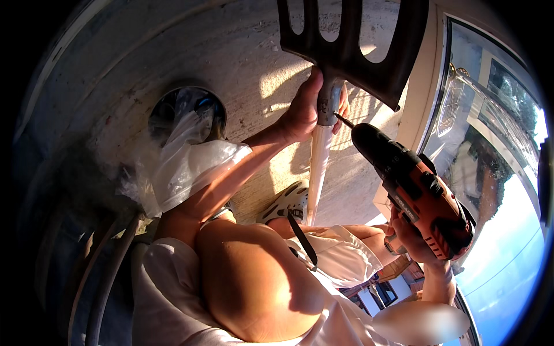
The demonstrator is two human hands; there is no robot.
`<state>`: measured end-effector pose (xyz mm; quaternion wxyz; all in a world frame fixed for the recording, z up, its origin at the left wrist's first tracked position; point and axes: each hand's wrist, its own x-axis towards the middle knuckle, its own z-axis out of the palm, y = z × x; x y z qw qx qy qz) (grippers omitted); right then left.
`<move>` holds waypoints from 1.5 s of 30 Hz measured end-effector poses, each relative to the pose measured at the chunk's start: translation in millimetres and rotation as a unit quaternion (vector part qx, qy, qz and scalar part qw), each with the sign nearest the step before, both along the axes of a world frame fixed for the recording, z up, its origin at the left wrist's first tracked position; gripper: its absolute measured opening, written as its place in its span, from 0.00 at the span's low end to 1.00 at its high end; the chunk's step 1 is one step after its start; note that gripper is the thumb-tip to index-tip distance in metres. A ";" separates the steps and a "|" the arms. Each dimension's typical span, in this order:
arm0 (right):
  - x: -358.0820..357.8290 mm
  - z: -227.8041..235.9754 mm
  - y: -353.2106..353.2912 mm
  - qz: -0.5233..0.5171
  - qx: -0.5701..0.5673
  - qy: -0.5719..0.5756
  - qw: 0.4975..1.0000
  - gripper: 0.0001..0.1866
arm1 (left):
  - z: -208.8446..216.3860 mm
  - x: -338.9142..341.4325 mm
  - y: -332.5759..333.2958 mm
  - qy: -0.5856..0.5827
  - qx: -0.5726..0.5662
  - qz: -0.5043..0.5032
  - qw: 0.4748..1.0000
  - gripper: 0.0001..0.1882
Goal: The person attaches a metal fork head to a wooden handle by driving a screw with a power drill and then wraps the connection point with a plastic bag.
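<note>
My left hand (306,106) is wrapped around the grey metal socket (327,104) of a dark, broad-tined fork (352,55), just under its head. A pale shaft (319,173) runs down from the socket toward my shoe. In my right hand (411,233) I grip the handle of an orange and black cordless drill (412,184). Its thin bit (344,120) points up and left, with the tip at the socket's lower end; whether it touches the metal I cannot tell. My left fingertips show on the socket's far side, close to the bit.
A crumpled clear plastic bag (187,164) lies beside my left forearm, by a round dark container (187,112). Below the shaft are my light clog (288,202) and bare knee (254,282). Curved slats (109,277) stand at lower left, a glass window (490,115) at right.
</note>
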<state>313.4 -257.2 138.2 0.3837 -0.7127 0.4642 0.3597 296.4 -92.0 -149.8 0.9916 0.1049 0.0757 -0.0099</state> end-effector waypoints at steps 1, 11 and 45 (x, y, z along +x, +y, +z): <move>2.2 1.5 8.6 0.063 0.014 -0.004 0.998 0.27 | 0.6 -0.2 0.2 0.000 0.002 0.000 1.000 0.44; -6.6 22.6 46.6 0.370 0.096 -0.137 0.914 0.27 | -2.8 -0.5 2.8 -0.031 -0.001 -0.031 0.999 0.44; 25.6 -312.2 -72.5 0.525 0.010 -0.468 0.711 0.32 | -4.5 6.4 -1.2 0.110 0.059 0.026 0.992 0.23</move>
